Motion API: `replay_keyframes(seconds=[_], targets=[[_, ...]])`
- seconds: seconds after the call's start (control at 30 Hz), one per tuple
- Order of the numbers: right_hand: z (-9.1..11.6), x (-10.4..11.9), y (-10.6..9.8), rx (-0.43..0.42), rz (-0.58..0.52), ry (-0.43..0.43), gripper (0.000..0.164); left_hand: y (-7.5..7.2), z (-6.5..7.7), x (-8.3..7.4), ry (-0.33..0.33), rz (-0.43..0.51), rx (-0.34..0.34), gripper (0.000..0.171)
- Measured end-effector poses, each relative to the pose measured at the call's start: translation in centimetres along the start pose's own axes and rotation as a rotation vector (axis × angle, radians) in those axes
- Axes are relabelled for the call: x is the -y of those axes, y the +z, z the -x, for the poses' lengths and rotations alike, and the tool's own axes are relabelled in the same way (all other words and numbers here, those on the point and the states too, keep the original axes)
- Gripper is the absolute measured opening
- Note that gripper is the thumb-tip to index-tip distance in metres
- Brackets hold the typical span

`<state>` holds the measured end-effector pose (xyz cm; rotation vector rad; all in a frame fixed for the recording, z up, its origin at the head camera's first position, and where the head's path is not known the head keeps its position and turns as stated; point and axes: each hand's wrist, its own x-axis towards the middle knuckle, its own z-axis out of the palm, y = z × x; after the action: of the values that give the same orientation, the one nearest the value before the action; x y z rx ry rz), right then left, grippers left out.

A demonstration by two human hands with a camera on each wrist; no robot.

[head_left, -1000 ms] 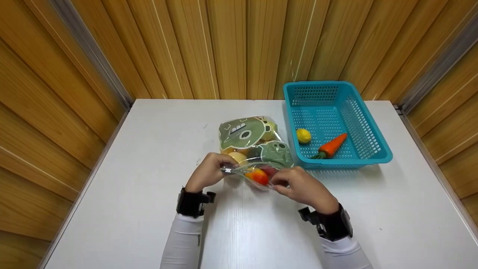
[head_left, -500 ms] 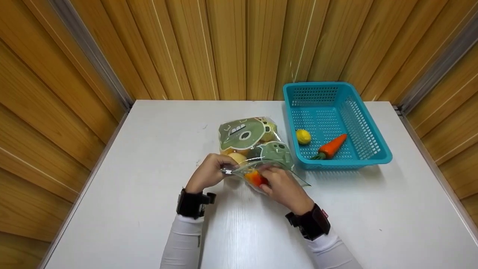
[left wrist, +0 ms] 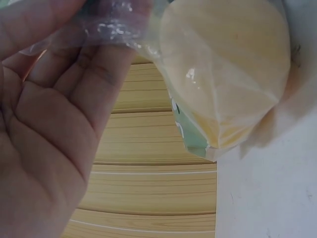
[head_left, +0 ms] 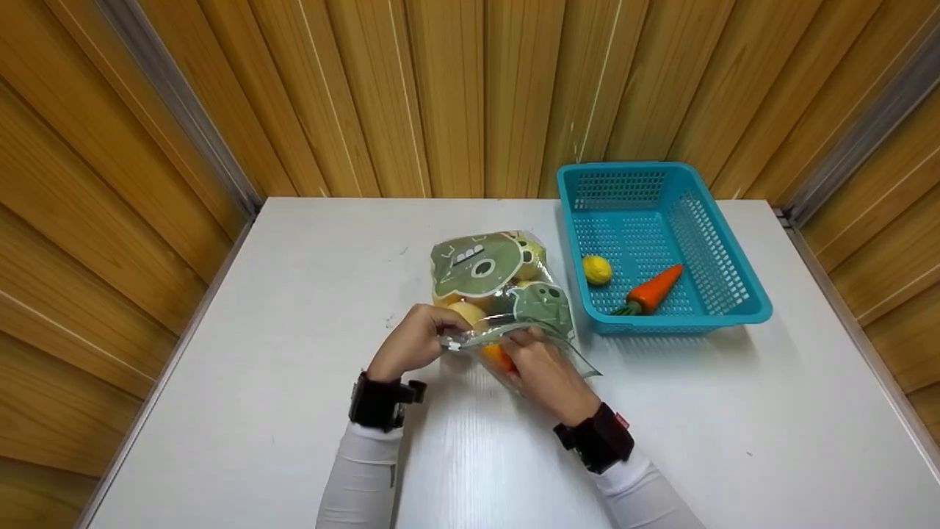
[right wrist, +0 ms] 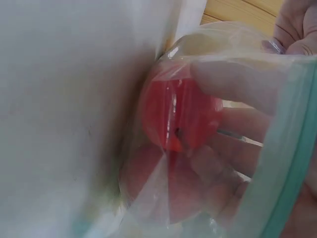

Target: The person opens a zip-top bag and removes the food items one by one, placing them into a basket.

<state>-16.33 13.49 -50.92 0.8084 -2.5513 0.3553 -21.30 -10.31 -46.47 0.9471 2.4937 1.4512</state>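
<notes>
A clear zip bag [head_left: 481,268] with green cartoon prints lies on the white table, filled with several fruits. At its near left corner my left hand [head_left: 411,344] pinches the bag's edge beside the zip slider. My right hand [head_left: 547,375] reaches in through the bag's mouth. Its fingers curl against a red and yellow fruit [head_left: 497,357]; through the film in the right wrist view, this fruit [right wrist: 171,111] looks red and round. Another red fruit [right wrist: 161,191] sits against it. In the left wrist view, a pale yellow round fruit [left wrist: 225,59] presses against the film.
A blue plastic basket [head_left: 683,321] stands right of the bag, close to it. Inside are a lemon [head_left: 597,270] and a carrot [head_left: 656,289] with a green top. Wood-patterned panels [head_left: 448,95] enclose the table [head_left: 242,411] at the back and sides.
My right hand has moved left from the bag's near right edge into its mouth, onto the red and yellow fruit. My left hand has stayed at the left corner.
</notes>
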Motion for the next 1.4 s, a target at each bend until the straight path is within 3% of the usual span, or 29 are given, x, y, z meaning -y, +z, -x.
replay_keyframes(seconds=[0.23, 0.4, 0.53, 0.67, 0.87, 1.17, 1.4], targets=[[0.2, 0.1, 0.2, 0.048, -0.008, 0.016, 0.024, 0.1, 0.0, 0.0, -0.016, 0.002, 0.009, 0.031], [0.2, -0.5, -0.1, 0.014, -0.075, -0.018, 0.027, -0.1, 0.0, -0.1, -0.011, 0.005, 0.005, 0.025], [0.0, -0.7, -2.0, 0.088, -0.186, -0.005, 0.028, -0.3, 0.1, -0.1, -0.009, -0.007, 0.007, 0.019], [-0.2, -0.9, -4.6, 0.214, -0.317, 0.078, 0.030, -0.3, 0.1, -0.1, -0.010, -0.009, 0.003, 0.018], [0.1, -1.7, -7.0, 0.265, -0.422, 0.111, 0.038, -0.2, 0.1, 0.1, -0.001, -0.003, -0.003, 0.015], [1.0, -3.3, -11.0, 0.280, -0.540, 0.116, 0.044, -0.2, -0.1, 0.1, -0.019, 0.004, -0.006, 0.018], [1.9, -5.3, -13.4, 0.185, -0.674, 0.198, 0.045, -0.2, 0.2, 0.1, -0.022, 0.017, -0.010, 0.015]])
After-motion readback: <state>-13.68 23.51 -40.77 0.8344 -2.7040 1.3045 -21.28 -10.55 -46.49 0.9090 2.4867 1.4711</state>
